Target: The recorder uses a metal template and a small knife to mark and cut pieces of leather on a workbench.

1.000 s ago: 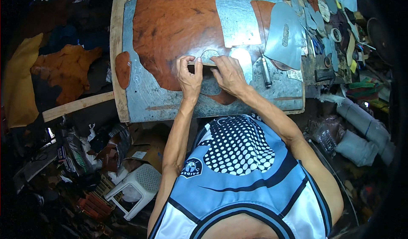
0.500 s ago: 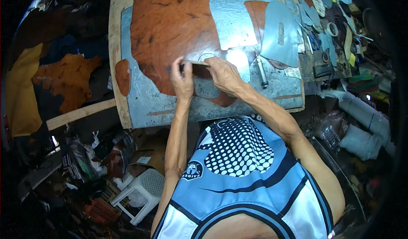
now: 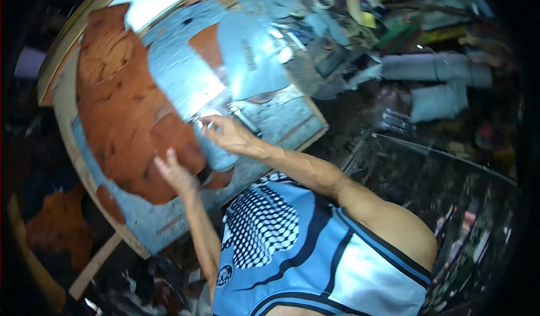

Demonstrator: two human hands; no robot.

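My left hand (image 3: 177, 174) is over the large brown leather hide (image 3: 115, 141), fingers apart and nothing gripped. Just beyond its fingertips, a rounded brown leather piece (image 3: 179, 139) lies on the hide. To the right, my right hand (image 3: 229, 135) hovers by a rounded pale blue-grey piece (image 3: 220, 157); its fingers are bent and blurred, so whether they pinch anything is unclear. A slim cylindrical tool (image 3: 246, 121) lies just beyond that hand. Farther out, a large blue-grey sole-shaped sheet (image 3: 247, 57) rests on the table.
The worktable (image 3: 160, 234) has a wooden border. Its far right side holds cut scraps and a tape roll (image 3: 323, 0). A small brown leather piece (image 3: 110, 203) lies at the left edge. Wrapped rolls (image 3: 433, 68) stand off to the right.
My head has turned, so the table appears rotated and shifted left. My hands have moved apart; the piece held edge-on between them is no longer raised, and a rounded brown piece now lies flat.
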